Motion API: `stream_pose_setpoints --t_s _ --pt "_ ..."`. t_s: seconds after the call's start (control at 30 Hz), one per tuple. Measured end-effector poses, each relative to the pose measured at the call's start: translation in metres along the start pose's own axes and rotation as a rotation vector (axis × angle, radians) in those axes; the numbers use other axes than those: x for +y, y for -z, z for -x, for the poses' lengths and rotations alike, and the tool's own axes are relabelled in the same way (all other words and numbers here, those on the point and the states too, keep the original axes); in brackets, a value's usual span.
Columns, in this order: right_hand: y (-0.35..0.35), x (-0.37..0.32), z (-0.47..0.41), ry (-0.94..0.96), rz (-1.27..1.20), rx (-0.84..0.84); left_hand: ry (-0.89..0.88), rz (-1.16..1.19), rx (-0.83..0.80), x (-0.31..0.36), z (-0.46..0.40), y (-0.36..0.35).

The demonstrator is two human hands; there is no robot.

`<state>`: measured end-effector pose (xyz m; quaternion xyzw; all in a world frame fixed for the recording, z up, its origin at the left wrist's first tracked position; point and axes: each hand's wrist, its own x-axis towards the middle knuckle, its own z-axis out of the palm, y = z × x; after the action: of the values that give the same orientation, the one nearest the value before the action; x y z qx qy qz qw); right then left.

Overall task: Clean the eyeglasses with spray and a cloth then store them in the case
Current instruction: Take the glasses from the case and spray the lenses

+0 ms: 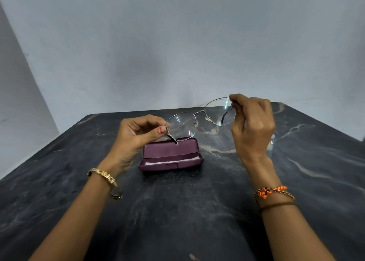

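Thin metal-framed eyeglasses with clear lenses hang in the air above the table, tilted up to the right. My left hand pinches the frame's left corner between thumb and forefinger. My right hand pinches the right corner near the hinge. Just below the glasses a maroon hard case lies open on the table, lid standing up at the back, its light lining showing. A clear object, partly hidden behind my right hand, could be the spray bottle. No cloth is in view.
The dark marble table has pale veins and ends at a grey wall behind. Its left and right edges slope away. Bangles sit on my left wrist, thread bands on my right.
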<state>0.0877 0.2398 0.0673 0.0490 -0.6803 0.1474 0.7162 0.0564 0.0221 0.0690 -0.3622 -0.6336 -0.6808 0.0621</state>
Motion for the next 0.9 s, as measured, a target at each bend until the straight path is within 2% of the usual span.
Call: stream_pose_setpoints --t_s 0.1,0.2,0.5,0.57,0.77,0.9 --pt "0.001 0.0 -0.004 -0.021 0.003 0.0 0.089 0.035 0.011 -0.002 -0.007 -0.002" --pt "-0.001 0.0 -0.009 -0.126 -0.046 -0.031 0.132 0.073 0.038 -0.007 -0.016 -0.007" --pt "0.007 0.03 -0.036 -0.4 -0.203 -0.094 0.096 0.068 0.005 -0.011 -0.037 -0.049" --pt "0.011 0.04 -0.031 -0.377 -0.192 -0.128 0.084 0.051 0.021 -0.016 -0.041 -0.055" --pt "0.015 0.063 -0.017 -0.052 0.122 -0.132 0.05 -0.104 -0.032 -0.014 -0.059 -0.052" --pt "0.017 0.065 -0.017 -0.042 0.118 -0.143 0.041 -0.082 -0.029 -0.013 -0.063 -0.049"
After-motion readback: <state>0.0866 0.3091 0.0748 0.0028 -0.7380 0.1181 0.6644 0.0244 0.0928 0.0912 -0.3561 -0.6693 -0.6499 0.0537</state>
